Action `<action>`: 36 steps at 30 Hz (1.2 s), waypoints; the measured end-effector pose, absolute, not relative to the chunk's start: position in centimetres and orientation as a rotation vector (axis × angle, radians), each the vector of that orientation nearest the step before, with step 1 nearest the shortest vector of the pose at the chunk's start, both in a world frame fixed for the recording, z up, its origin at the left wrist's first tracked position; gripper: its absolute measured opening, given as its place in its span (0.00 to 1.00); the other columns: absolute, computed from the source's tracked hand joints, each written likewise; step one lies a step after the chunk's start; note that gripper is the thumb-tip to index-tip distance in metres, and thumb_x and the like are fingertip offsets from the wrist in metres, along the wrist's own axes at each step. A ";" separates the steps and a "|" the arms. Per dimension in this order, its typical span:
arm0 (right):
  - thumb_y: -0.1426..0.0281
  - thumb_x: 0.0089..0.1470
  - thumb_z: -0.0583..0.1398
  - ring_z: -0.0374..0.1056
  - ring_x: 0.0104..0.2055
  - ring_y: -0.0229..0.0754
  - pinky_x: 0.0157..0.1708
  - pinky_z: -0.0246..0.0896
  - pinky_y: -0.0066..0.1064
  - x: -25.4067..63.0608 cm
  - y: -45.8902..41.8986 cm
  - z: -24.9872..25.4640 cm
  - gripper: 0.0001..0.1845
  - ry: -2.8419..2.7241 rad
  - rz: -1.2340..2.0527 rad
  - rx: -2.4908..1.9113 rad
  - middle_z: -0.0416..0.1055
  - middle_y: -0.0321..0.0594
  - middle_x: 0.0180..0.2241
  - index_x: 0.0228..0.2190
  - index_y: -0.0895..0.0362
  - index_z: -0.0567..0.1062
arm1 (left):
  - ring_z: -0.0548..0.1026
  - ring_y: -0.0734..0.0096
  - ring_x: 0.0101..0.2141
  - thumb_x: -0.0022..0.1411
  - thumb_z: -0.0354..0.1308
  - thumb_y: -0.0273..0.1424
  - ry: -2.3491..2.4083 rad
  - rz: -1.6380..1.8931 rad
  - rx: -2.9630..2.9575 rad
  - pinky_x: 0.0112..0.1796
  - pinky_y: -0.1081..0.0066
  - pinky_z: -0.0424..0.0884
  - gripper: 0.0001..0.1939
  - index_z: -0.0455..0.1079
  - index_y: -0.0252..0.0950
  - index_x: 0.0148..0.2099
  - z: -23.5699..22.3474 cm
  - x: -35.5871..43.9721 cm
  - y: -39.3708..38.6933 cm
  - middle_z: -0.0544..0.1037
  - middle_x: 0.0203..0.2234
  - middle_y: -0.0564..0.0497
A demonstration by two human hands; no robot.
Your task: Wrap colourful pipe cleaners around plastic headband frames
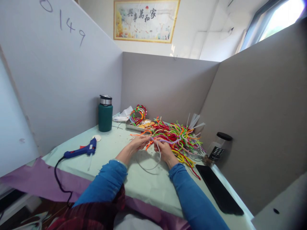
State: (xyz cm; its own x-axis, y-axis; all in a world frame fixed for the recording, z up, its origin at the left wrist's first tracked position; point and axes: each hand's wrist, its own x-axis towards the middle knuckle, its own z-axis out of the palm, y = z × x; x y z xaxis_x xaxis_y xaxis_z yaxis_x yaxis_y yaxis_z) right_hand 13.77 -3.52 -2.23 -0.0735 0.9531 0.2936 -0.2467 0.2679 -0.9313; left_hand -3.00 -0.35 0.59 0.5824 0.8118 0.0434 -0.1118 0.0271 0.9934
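My left hand and my right hand meet over the table, both closed in a pinch. Between their fingertips is a lavender pipe cleaner, its long end trailing to the right. A thin pale wire hoop hangs below the fingers and seems gripped together with the pipe cleaner; the exact contact is hidden by the fingers. Just beyond the hands spreads a tangled heap of coloured pipe cleaners. Orange pieces lie close to the left fingertips.
At the left are a blue glue gun with its cord and a green bottle. A metal tray bears pipe-cleaner rings. On the right lie a black phone and a tipped clear jar. Grey partitions enclose the table.
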 end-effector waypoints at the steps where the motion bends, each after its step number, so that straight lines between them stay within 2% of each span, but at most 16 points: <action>1: 0.61 0.44 0.64 0.52 0.18 0.31 0.18 0.47 0.26 13.7 -3.5 -2.2 0.13 -1.233 1.167 -0.782 0.59 0.29 0.16 0.24 0.56 0.68 | 0.45 0.89 0.14 0.46 0.65 0.49 0.652 0.803 1.361 0.18 0.74 0.34 0.26 0.70 0.32 0.38 0.5 -3.0 -0.3 0.57 0.19 0.61; 8: 0.61 0.44 0.63 0.52 0.18 0.32 0.19 0.46 0.26 13.4 -3.6 -2.2 0.13 -1.246 1.102 -0.835 0.59 0.28 0.16 0.23 0.56 0.67 | 0.46 0.88 0.15 0.43 0.69 0.42 0.605 0.833 1.357 0.18 0.74 0.36 0.24 0.70 0.30 0.36 0.2 -3.0 0.0 0.54 0.16 0.62; 15: 0.61 0.45 0.63 0.51 0.17 0.32 0.19 0.45 0.27 13.2 -3.4 -2.4 0.13 -1.284 1.060 -0.827 0.58 0.28 0.16 0.22 0.55 0.67 | 0.48 0.89 0.14 0.44 0.67 0.46 0.713 0.878 1.379 0.19 0.74 0.36 0.24 0.70 0.31 0.34 0.1 -2.8 0.1 0.61 0.18 0.60; 23: 0.61 0.43 0.64 0.49 0.18 0.32 0.19 0.45 0.26 13.8 -3.4 -2.4 0.13 -1.278 1.121 -0.835 0.58 0.28 0.17 0.24 0.55 0.67 | 0.48 0.89 0.14 0.46 0.66 0.47 0.691 0.853 1.387 0.18 0.75 0.36 0.24 0.71 0.30 0.35 0.6 -2.9 -0.4 0.60 0.18 0.59; 29: 0.63 0.44 0.64 0.52 0.19 0.32 0.20 0.47 0.26 14.1 -3.4 -2.3 0.11 -1.306 1.155 -0.834 0.59 0.29 0.18 0.24 0.55 0.69 | 0.47 0.89 0.14 0.47 0.65 0.46 0.659 0.823 1.355 0.17 0.75 0.36 0.23 0.70 0.31 0.35 0.5 -3.0 -0.3 0.60 0.18 0.59; 36: 0.59 0.44 0.65 0.54 0.18 0.32 0.19 0.47 0.26 14.3 -3.0 -2.4 0.13 -1.320 1.115 -0.815 0.61 0.30 0.17 0.26 0.56 0.73 | 0.48 0.88 0.13 0.46 0.67 0.44 0.622 0.740 1.337 0.17 0.76 0.36 0.21 0.67 0.31 0.29 0.6 -3.1 -0.3 0.58 0.15 0.60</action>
